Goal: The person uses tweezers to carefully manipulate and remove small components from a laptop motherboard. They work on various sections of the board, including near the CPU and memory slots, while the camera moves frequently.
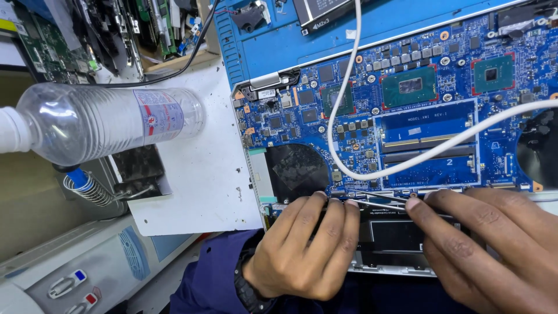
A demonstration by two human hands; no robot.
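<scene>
Thin metal tweezers [378, 200] pinched between left hand [305, 247] and right hand [494, 250] over blue motherboard [407, 110]. Light, springy, slippery; best gripped mid-shaft, gently.

The right hand [488, 244] runs off the frame's edge — the left hand [308, 250] hides the laptop's [407, 116] lower edge.

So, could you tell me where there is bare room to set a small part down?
The white sheet between the clear plastic bottle and the blue laptop motherboard is bare. The board is crowded: white cable, left hand, right hand.
</scene>
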